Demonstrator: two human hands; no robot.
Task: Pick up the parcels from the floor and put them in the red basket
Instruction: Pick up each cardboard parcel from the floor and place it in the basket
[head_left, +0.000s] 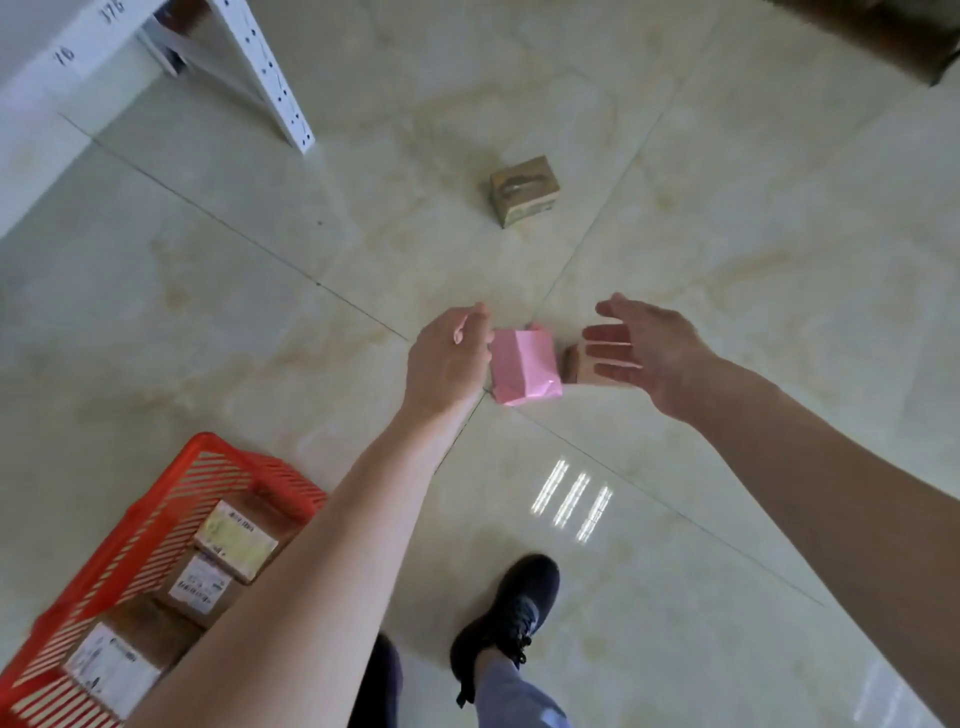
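Observation:
A pink wrapped parcel (525, 368) lies on the tiled floor where four tiles meet. My left hand (449, 358) is at its left edge, back towards me, fingers curved out of sight; whether they grip the parcel I cannot tell. My right hand (641, 351) hovers with fingers spread, palm turned left, over a small brown parcel (574, 364) that lies just right of the pink one and is half hidden by those fingers. Another brown box (523, 191) sits farther off on the floor. The red basket (171, 499) stands at the lower left and holds three labelled cardboard parcels (236, 538).
A white metal shelf frame (270, 67) with numbered labels stands at the upper left. Something dark and brown (883, 36) fills the upper right corner. My black shoe (511, 608) is planted on the floor below the parcels.

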